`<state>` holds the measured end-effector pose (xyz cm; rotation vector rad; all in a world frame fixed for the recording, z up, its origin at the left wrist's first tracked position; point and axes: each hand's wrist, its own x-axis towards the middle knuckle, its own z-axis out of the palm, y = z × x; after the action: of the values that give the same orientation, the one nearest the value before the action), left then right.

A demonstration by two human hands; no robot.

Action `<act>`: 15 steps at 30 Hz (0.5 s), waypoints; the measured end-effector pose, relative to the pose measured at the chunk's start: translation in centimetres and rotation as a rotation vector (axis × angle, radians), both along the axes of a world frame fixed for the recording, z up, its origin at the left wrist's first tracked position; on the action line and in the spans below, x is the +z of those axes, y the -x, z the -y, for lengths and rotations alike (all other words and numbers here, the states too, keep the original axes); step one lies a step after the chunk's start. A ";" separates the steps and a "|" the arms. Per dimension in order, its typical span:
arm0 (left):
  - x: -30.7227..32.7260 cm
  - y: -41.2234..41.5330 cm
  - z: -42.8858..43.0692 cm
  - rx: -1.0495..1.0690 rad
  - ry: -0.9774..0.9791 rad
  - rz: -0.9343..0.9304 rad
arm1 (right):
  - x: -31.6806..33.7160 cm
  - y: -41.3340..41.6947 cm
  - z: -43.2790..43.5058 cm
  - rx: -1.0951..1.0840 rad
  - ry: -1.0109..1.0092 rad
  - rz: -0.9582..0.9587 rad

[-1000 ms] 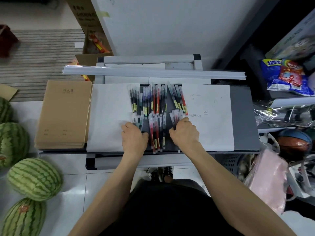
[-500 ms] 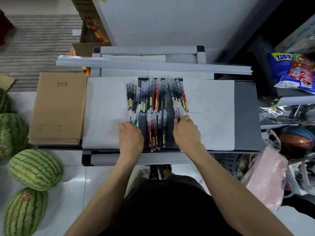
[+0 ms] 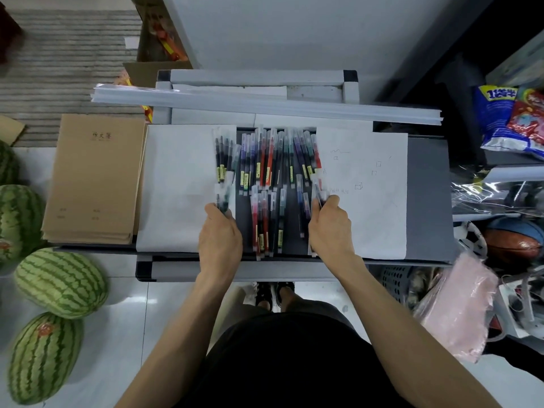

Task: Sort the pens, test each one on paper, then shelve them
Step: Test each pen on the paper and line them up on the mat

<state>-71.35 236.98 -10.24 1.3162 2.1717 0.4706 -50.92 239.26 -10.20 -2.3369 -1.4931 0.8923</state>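
On the grey shelf (image 3: 426, 201), you're mid-sort.
Your left hand (image 3: 220, 234) grips a few pens (image 3: 225, 198), and your right hand (image 3: 331, 228) pinches another bunch beside the scribbled paper (image 3: 368, 201). The main pile (image 3: 268, 172) lies between it and the blank sheet (image 3: 176, 187). Next, I'd guess: set each group apart.

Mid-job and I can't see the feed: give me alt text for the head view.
The left hand and right hand each grip a few of the pens spread on a grey shelf, between two white sheets; the right sheet bears small scribbles. Brown notebooks and watermelons lie to the left.
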 end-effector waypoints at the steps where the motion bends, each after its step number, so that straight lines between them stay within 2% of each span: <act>1: 0.3 -0.1 -0.1 0.008 0.004 0.022 | 0.1 -0.3 -0.1 -0.030 -0.002 -0.039; 4: 0.8 -0.2 -0.5 -0.002 -0.001 0.113 | 0.4 -1.1 -0.4 -0.120 0.016 -0.143; 9: 0.9 -0.1 -1.1 0.022 0.019 0.509 | 0.5 -2.2 -0.4 -0.261 0.015 -0.437; 12: 1.3 0.0 -1.5 -0.051 -0.005 0.611 | 0.1 -2.5 -0.3 -0.299 -0.011 -0.597; 15: 1.9 -0.3 -2.2 -0.093 -0.046 0.687 | 0.1 -2.4 -0.8 -0.301 -0.047 -0.668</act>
<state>-71.07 239.18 -8.36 1.0623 1.5305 0.8008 -48.49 240.03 -10.14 -1.8694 -0.8552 1.3458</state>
